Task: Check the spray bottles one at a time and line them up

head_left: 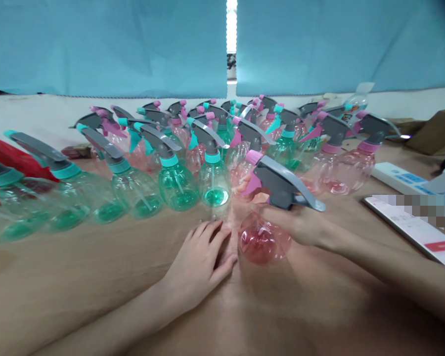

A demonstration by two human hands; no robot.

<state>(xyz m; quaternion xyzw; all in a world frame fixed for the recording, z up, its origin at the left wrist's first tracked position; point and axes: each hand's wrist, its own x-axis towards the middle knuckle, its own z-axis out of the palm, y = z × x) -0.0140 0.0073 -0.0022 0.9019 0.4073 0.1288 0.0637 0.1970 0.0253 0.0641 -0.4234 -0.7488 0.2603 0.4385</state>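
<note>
My right hand [300, 222] is wrapped round the neck of a pink spray bottle [261, 242], just under its grey and pink trigger head [278, 180]. The bottle stands upright or nearly so, close to the tabletop; whether its base touches the wood I cannot tell. To its left, my left hand [203, 257] lies palm down on the table [96, 287], fingers spread, holding nothing. Beyond the fingertips stands a green spray bottle [214, 185] with a turquoise collar, and another green spray bottle [176, 185] is beside it.
Several more green bottles [135, 195] run off to the left, by a red bag [18, 153]. Pink and green bottles crowd the back. On the right lie a phone [404, 222], a white box [396, 178] and a brown carton [435, 131]. A blue curtain [114, 44] hangs behind.
</note>
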